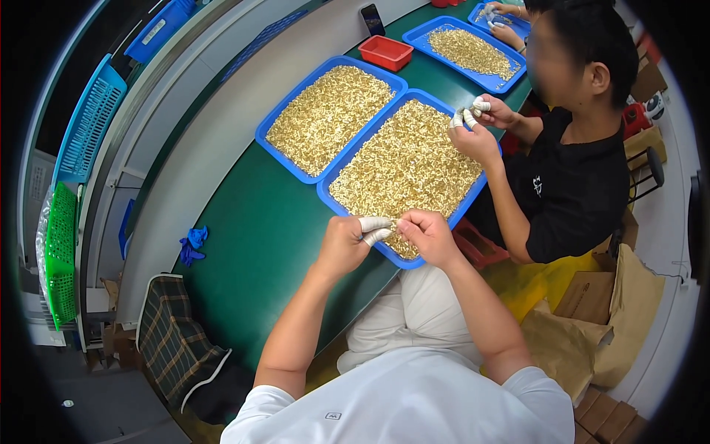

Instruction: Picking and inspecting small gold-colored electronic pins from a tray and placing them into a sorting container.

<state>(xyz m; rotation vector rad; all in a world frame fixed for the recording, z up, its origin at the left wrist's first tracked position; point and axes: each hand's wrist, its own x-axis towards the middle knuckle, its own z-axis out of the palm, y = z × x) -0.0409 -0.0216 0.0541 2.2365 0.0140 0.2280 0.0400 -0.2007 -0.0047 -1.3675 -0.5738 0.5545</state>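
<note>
Green covers the long worktable, and three blue trays of small brass-coloured parts lie on it in a slanted row so that each seated worker has one within reach. Nearest the wearer, the blue tray overhangs the table's edge just above the lap, which keeps the heap of brass pieces close under both hands. At that near rim the left hand and right hand meet, fingertips together. White finger cots cover the left thumb and forefinger, probably for grip or to keep the metal clean. Both hands are curled into a pinch around what seems to be a single piece between them, though it is too small to make out clearly.

Across the same tray a co-worker in a black shirt holds cot-covered fingers together in much the same way. A second tray lies beside it, a small red bin beyond, and a blue glove lies crumpled on the green surface.
</note>
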